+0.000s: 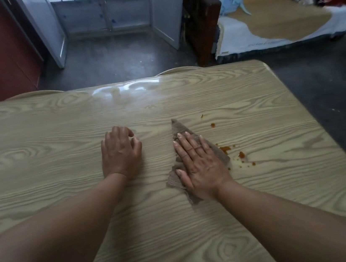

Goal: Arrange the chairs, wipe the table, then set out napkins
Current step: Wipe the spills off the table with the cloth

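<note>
Right hand (201,166) flat, grip open, pressing cloth (178,130); left hand (121,153) loosely curled.

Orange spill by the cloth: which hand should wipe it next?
Right. The right hand lies flat on the cloth, with the orange spill just beyond its right edge. The left hand rests bare on the table, farther away.

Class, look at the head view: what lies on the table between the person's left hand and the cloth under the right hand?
Nothing: between the left hand and the cloth the head view shows only bare table.
</note>
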A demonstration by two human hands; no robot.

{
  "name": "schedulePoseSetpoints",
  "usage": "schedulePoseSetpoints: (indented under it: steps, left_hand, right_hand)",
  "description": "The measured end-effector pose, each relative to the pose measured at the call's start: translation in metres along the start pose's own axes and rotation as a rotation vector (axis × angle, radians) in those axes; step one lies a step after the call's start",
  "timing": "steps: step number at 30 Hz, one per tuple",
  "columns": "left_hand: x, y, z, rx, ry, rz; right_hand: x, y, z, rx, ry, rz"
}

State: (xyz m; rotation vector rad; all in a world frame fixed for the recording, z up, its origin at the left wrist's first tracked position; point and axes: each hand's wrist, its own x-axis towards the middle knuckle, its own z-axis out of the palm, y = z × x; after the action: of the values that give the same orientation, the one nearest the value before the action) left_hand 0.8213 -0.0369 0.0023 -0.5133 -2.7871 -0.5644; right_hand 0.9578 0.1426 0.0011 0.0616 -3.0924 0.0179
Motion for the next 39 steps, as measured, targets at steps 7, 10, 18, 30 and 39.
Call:
schedulePoseSetpoints:
  steps: [7, 10, 18, 30, 39]
  left_hand:
    - [0.001, 0.003, -0.004, 0.002, -0.063, 0.22]
    - [0.002, 0.002, -0.003, 0.019, -0.073, 0.214]
    - [0.005, 0.004, -0.003, 0.026, -0.074, 0.209]
    - [0.004, 0.01, -0.006, 0.06, -0.131, 0.14]
    - [0.0, 0.034, -0.007, 0.399, -0.304, 0.074]
  right_hand:
    - [0.025, 0.025, -0.003, -0.012, -0.011, -0.057]
    - [0.04, 0.03, -0.003, -0.022, -0.025, 0.008]
    - [0.079, 0.036, -0.004, -0.002, -0.138, 0.336]
    - [0.06, 0.018, -0.005, 0.107, -0.081, 0.811]
    - [0.002, 0.037, -0.012, -0.031, -0.198, 0.51]
